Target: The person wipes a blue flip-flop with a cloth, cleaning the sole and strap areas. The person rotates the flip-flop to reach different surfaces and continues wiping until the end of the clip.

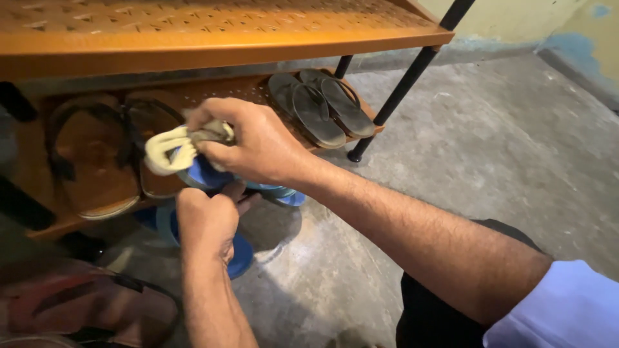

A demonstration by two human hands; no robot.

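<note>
My right hand point(248, 142) grips a blue flip-flop point(203, 174) by its pale cream strap point(169, 149), holding it just in front of the lower shelf of an orange shoe rack point(213, 48). Below it, my left hand point(206, 222) is closed around the underside of the same sandal. A second blue flip-flop point(242, 254) lies on the concrete floor under my hands.
Brown sandals point(90, 154) rest on the lower shelf at left, a dark grey pair point(322, 103) at right. Black rack legs point(400, 90) stand on the grey floor. A reddish-brown sandal point(84, 309) lies at bottom left.
</note>
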